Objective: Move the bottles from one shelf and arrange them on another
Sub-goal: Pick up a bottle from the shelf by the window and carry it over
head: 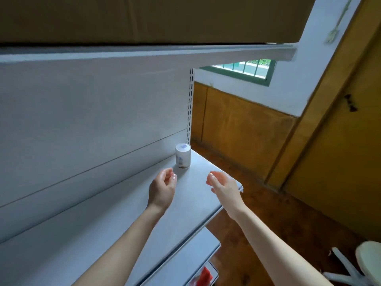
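From the head camera, a small white bottle [182, 155] stands upright on a white metal shelf [115, 221], at the shelf's far right end, tucked against the back panel [82, 120] and just below the slotted post [190, 104] that runs up the edge of the unit. It has a flat white cap with a faint bluish mark on top and a label on its side that is too blurred to read. Both bare forearms reach out over the shelf toward it. The left hand [162, 188] hovers near the bottle on its near left side, apart from it, with the fingers loosely curled and nothing between them. The right hand [222, 184] is over the front right corner of the shelf, also apart from the bottle, with the fingers relaxed and nearly straight, holding nothing. The bottle sits beyond the gap between the two hands. Above, the front edge of an upper shelf [144, 53] crosses the view, with a brown cardboard box [144, 17] resting on it. Below the main shelf a lower shelf [185, 263] juts out, and something red [205, 275] shows beneath that, too blurred to identify. To the right are a green-framed barred window [243, 71], wooden wall panelling [237, 124], a wooden door [340, 151] and part of a white stool [369, 256] on the floor.
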{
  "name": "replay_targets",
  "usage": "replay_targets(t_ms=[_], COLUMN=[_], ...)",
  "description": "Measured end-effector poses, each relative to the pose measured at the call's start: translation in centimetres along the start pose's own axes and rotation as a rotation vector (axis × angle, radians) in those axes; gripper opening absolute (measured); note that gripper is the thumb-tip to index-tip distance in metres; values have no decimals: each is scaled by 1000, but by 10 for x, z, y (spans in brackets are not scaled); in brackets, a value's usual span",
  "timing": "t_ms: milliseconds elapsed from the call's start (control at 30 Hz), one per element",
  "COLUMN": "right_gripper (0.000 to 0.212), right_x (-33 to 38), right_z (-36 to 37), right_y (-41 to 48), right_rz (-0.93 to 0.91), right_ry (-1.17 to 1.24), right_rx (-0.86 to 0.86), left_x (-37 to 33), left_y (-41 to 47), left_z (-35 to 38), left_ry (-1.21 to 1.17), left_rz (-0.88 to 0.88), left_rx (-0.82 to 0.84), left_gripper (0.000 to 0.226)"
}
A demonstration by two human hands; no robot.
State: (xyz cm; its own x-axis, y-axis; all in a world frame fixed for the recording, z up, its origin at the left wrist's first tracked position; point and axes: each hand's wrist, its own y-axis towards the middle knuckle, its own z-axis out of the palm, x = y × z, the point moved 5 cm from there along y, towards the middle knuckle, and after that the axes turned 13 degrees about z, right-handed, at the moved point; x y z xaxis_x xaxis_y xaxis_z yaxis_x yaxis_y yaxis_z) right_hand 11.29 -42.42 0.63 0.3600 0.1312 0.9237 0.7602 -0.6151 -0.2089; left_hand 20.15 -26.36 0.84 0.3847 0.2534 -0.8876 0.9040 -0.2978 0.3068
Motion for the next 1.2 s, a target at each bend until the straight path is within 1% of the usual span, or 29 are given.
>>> replay_targets(t_ms=[200,400,467,533,600,700,800,867,1000,1200], right_gripper=[35,41,43,37,29,25,22,16,9,9], right_x=[-3,11,13,15,19,24,33,44,63,83], right_z=[-3,28,42,53,58,62,70,85,130,199], right_y=[62,118,129,136,138,137,129,112,59,-64], right_rz=[12,28,20,-8,-35,-30,-58,-73,-58,-134], right_ry=[-74,-98,-100,-97,-61,-36,-8,25,97,82], right_rx=[45,220,294,387,463,531,579,656,866,1119], left_x=[28,37,40,41,40,34,26,21,11,-14], left_y=[50,77,83,88,89,81,64,45,-4,-111], left_z=[32,53,58,60,61,52,28,4,-58,-159], left_ry=[39,90,139,186,168,116,89,73,70,84], left_rz=[-93,-203,-222,-209,-195,-185,-166,-174,-210,-233], left_rx=[39,98,126,125,103,-11,-187,-308,-549,-819], left_gripper=[42,56,52,36,23,22,16,16,17,13])
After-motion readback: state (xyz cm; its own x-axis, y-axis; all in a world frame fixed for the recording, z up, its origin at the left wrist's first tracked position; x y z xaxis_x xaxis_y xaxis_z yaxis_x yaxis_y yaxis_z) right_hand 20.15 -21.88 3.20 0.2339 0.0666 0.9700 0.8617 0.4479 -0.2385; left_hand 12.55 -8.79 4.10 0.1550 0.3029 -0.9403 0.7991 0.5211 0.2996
